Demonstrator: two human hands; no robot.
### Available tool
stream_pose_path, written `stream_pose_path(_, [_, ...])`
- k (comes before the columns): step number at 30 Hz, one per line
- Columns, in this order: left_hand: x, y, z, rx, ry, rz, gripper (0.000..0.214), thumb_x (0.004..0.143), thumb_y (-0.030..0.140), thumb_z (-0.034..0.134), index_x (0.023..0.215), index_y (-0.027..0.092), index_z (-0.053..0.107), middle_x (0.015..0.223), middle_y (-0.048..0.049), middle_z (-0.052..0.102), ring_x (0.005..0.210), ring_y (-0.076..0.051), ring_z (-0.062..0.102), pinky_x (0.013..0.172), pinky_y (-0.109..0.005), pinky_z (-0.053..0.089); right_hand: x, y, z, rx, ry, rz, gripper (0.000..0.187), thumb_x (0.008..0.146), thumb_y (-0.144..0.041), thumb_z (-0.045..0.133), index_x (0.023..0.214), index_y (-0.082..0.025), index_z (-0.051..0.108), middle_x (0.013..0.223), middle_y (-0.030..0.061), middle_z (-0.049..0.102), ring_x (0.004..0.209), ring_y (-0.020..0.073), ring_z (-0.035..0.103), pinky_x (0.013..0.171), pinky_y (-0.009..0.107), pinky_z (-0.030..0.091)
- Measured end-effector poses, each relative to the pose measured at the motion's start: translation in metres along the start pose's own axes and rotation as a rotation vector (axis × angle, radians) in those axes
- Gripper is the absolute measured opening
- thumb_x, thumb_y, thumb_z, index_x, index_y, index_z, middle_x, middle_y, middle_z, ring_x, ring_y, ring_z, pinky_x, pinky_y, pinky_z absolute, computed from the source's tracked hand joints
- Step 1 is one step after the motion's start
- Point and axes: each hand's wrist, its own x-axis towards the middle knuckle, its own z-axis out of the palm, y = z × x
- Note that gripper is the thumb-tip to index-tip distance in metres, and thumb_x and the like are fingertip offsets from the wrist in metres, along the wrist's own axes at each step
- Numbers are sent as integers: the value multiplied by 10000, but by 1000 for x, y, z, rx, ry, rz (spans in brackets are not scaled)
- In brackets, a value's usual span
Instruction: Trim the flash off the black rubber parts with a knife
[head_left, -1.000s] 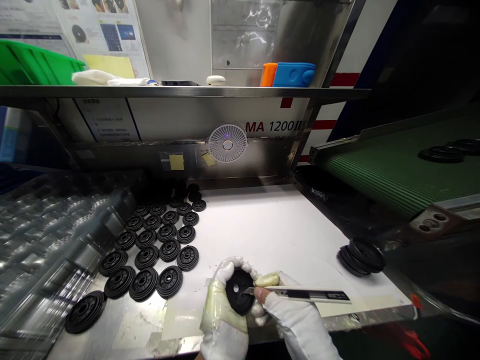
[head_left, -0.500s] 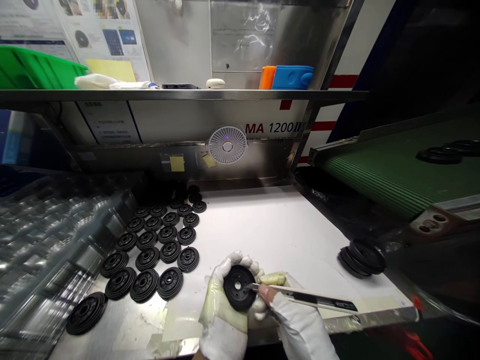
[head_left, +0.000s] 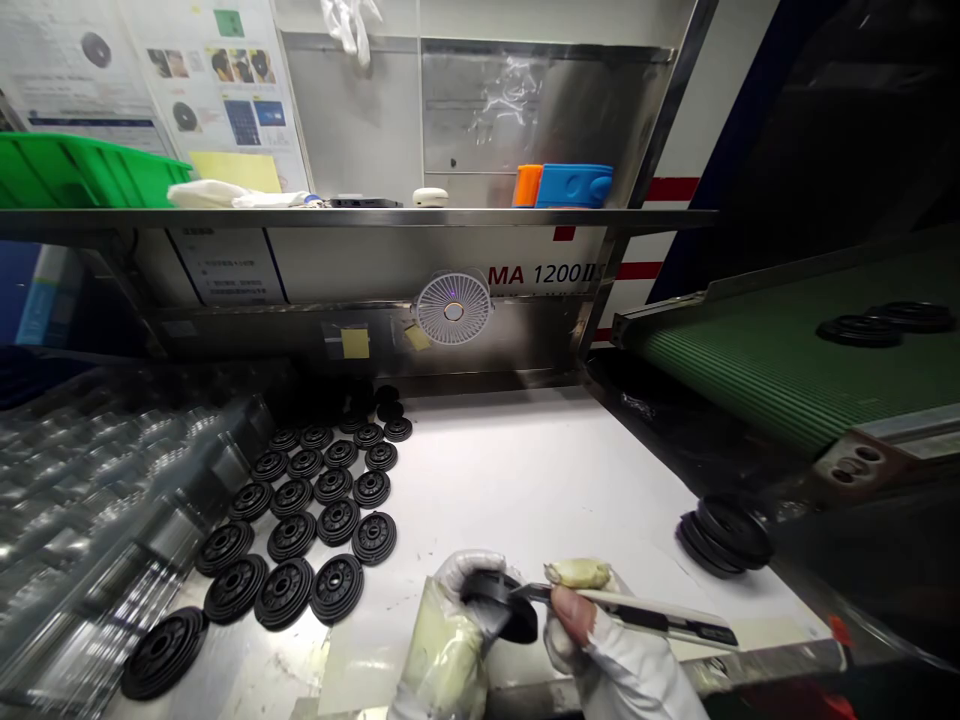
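Observation:
Near the table's front edge, my gloved left hand point(head_left: 448, 640) grips a round black plastic disc point(head_left: 501, 606), which is tilted so that its rim shows. A white-and-black utility knife point(head_left: 660, 615) is held in my right hand point(head_left: 589, 630), whose thumb is bare and presses on the knife near its blade. The blade's tip is at the disc's upper edge; whether it touches is too small to tell. Several like black discs point(head_left: 337, 588) lie in rows on the table to the left of my hands.
Clear plastic trays point(head_left: 135, 480) are stacked at the left. More discs point(head_left: 724, 537) are piled at the table's right edge. A green conveyor belt point(head_left: 795, 360) runs at the right, carrying discs. A small fan point(head_left: 453, 308) stands beneath a metal shelf point(head_left: 450, 217).
The disc has turned from facing me to a tilted, edge-on position. The knife blade has gone from its face to its rim. My view has shifted slightly upward.

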Motion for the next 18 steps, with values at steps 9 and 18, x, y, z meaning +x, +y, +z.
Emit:
stream_pose_path(9, [-10, 7, 10, -72, 36, 0, 205, 487, 49, 715, 641, 162, 642, 633, -47, 666, 686, -229, 632, 683, -334, 485, -10, 6, 0, -99, -31, -19, 181, 871, -326, 535, 958, -172, 576, 945, 17, 593, 797, 160, 589, 681, 312, 502])
stream_pose_path(18, [-10, 8, 7, -81, 15, -38, 175, 514, 144, 740, 652, 159, 633, 640, -59, 664, 708, -247, 633, 680, -365, 492, -5, 1, -1, -138, 29, -6, 236, 583, -400, 773, 540, -202, 652, 531, 15, 617, 554, 190, 586, 614, 327, 527])
